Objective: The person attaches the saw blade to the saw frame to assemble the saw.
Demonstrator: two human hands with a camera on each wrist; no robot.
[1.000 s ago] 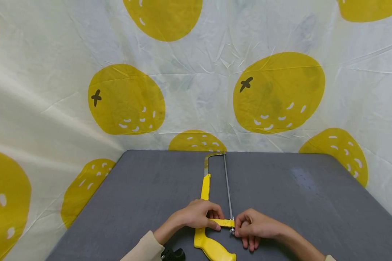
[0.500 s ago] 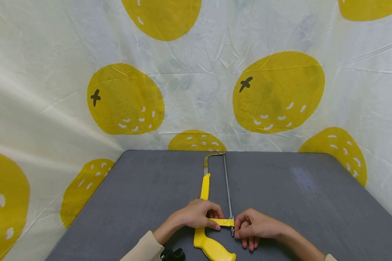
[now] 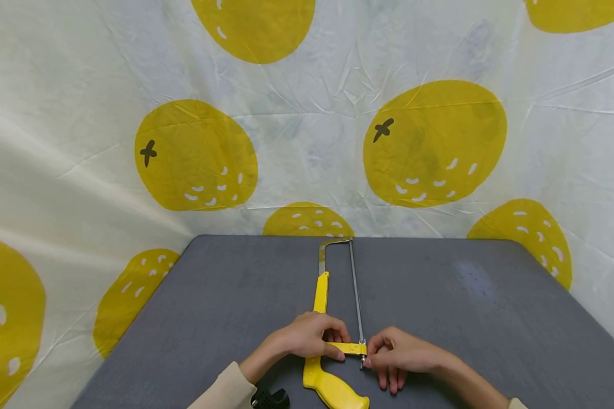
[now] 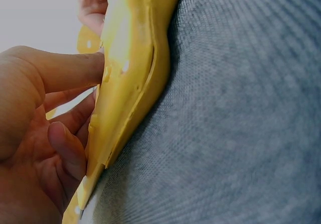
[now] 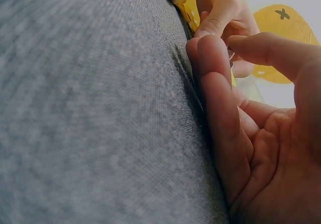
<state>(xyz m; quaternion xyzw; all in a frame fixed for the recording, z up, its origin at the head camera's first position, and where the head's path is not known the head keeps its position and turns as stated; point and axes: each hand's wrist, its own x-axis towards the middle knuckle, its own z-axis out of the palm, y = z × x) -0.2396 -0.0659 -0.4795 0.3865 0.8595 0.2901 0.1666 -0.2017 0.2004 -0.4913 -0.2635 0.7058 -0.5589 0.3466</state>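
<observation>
A hacksaw (image 3: pixel 334 387) with a yellow handle and frame lies on the grey table, its thin blade (image 3: pixel 356 295) on the right side. My left hand (image 3: pixel 313 336) grips the frame where the yellow crosspiece (image 3: pixel 352 348) branches off, thumb on the near side. At the crosspiece's right end, a small metal wing nut (image 3: pixel 362 362) sits between the thumb and forefinger of my right hand (image 3: pixel 404 353); its other fingers hang below. In the left wrist view the yellow handle (image 4: pixel 131 48) fills the middle. Fingers of the right hand (image 5: pixel 220 103) mostly hide the nut in the right wrist view.
The grey cloth-like tabletop (image 3: pixel 455 307) runs back to a white curtain (image 3: pixel 307 153) printed with yellow fruit. The saw's far end reaches close to the table's back edge. A black object (image 3: pixel 271 399) lies near the left sleeve (image 3: pixel 227 389).
The wing nut has turned, and the right thumb tip has shifted slightly left onto it. My left hand and the hacksaw have stayed in place.
</observation>
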